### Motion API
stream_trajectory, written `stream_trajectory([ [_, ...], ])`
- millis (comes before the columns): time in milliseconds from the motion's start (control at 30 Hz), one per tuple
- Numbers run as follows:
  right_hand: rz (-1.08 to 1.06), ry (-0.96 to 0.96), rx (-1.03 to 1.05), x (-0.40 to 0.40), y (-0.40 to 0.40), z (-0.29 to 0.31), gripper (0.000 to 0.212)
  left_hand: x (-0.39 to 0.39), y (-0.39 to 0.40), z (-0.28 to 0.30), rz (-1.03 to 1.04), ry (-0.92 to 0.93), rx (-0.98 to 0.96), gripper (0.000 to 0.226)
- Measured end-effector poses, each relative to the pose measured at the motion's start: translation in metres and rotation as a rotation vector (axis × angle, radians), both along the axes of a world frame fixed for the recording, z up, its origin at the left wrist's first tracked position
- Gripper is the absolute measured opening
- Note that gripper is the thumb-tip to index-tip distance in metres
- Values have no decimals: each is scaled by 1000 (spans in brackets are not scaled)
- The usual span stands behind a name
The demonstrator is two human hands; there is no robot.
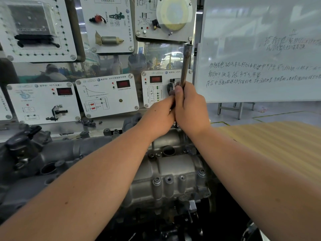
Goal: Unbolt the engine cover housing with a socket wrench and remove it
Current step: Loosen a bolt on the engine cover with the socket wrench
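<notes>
Gripping the wrench [185, 66] with both hands: my right hand [190, 108] is clenching its handle, my left hand [159, 117] is closing beside it. Its long axis is standing upright, directly above the cover [166, 173], whose near bolts [157, 180] are remaining seated.

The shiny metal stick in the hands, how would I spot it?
Find the big whiteboard on the right. At its left edge both hands meet above the grey engine cover. The socket wrench rises from the right hand: the only long, shiny rod pointing upward.
</notes>
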State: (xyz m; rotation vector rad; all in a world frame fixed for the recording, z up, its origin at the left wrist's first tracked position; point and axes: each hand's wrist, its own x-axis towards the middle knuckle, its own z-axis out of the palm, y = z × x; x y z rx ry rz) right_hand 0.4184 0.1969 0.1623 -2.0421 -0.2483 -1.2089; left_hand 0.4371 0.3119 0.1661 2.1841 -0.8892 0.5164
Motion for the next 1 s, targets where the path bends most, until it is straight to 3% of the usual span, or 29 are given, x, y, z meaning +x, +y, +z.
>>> stream_trajectory([
  [167,42,6,33,-1,1,0,36,1,-3,2,34,-10,-19,28],
  [300,13,-11,4,2,-2,-1,16,3,-2,1,37,-17,-53,26],
  [600,22,-7,23,2,-1,-1,23,2,0,2,-22,13,2,16],
  [700,30,-9,28,1,-1,0,39,4,-2,3,25,-8,0,17],
  [833,18,-23,-21,2,-2,-1,15,4,-1,1,41,-34,-25,21],
  [1000,7,-17,17,2,0,0,22,-1,0,-1,-28,8,-19,25],
])
